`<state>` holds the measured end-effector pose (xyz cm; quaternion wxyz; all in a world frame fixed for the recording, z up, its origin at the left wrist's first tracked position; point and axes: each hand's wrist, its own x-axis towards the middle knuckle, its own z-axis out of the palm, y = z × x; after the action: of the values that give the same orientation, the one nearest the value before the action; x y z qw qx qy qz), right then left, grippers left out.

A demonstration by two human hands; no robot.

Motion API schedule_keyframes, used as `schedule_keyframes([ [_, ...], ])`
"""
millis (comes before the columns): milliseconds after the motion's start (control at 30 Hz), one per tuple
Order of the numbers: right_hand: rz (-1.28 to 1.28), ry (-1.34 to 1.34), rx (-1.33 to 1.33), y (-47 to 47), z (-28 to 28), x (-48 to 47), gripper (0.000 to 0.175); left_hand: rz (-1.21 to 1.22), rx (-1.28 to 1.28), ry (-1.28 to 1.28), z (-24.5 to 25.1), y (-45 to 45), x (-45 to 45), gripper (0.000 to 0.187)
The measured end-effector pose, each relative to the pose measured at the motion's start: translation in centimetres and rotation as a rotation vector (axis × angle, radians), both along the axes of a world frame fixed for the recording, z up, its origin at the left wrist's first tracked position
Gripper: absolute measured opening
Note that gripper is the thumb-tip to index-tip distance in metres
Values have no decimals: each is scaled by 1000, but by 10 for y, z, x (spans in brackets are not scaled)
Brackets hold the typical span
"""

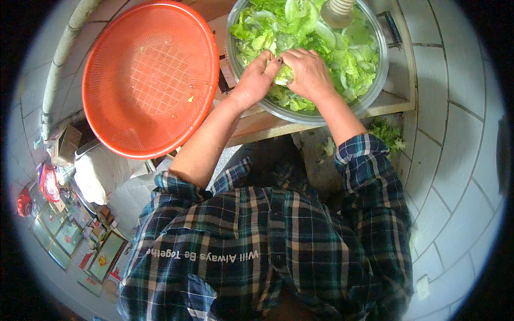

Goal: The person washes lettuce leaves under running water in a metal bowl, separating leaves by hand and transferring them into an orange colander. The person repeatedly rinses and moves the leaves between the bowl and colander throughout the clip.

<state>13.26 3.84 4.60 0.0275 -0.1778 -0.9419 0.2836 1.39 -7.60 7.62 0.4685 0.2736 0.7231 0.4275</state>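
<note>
Both my hands meet over the near left part of a wide metal basin (384, 76) filled with water and loose lettuce leaves (313, 40). Between my left hand (257, 76) and my right hand (308, 72) is a pale green piece of lettuce (284, 74), gripped by both. The fingertips are partly hidden behind the hands. Above the far side of the basin hangs a ribbed, whitish hose or spout (338, 12). A large orange-red plastic colander (152, 76) stands left of the basin, with a few small leaf scraps in it.
The basin rests on a wooden-edged stand or counter (397, 105). A pale pipe (60, 68) runs at the far left, above a cardboard box (67, 144) and a white bag (90, 180). More leafy greens (387, 134) lie below the counter at right, beside the tiled wall (457, 132).
</note>
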Motion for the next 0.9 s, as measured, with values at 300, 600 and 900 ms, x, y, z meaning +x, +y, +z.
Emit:
schedule_keyframes([
  [300, -643, 349, -697, -11, -63, -11, 14, -343, 456, 954, -2, 17, 0, 24],
  [600, -1151, 592, -1490, -3, -36, 6, 56, -645, 516, 662, 69, 39, 109, 33],
  [900, -692, 241, -1159, -18, -27, 36, 50, 124, -269, 257, -66, 2, 9, 94],
])
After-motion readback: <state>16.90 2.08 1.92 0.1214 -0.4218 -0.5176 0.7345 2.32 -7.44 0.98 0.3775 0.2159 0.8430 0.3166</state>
